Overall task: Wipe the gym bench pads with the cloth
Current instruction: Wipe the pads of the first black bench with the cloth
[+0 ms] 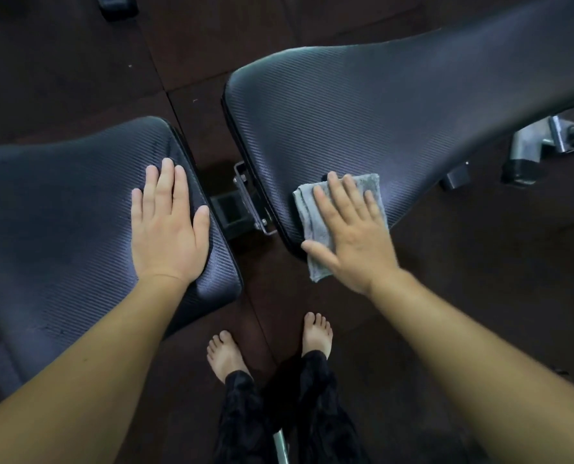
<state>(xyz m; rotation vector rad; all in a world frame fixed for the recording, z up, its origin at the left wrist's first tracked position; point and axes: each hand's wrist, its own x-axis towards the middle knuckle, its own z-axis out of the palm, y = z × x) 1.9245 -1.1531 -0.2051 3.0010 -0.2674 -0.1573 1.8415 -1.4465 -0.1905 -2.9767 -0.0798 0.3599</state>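
Pressing flat, right hand (354,237) hides much cloth (307,211)

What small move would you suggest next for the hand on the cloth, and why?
Probably slide the right hand and cloth away along the right pad: the cloth lies at its near edge, partly overhanging, most of the pad beyond.

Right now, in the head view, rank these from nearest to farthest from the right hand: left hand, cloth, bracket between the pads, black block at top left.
1. cloth: pressed flat under the right hand.
2. bracket: in the gap, to the hand's left.
3. left hand: flat on the left pad.
4. black block: on the floor, top left corner.
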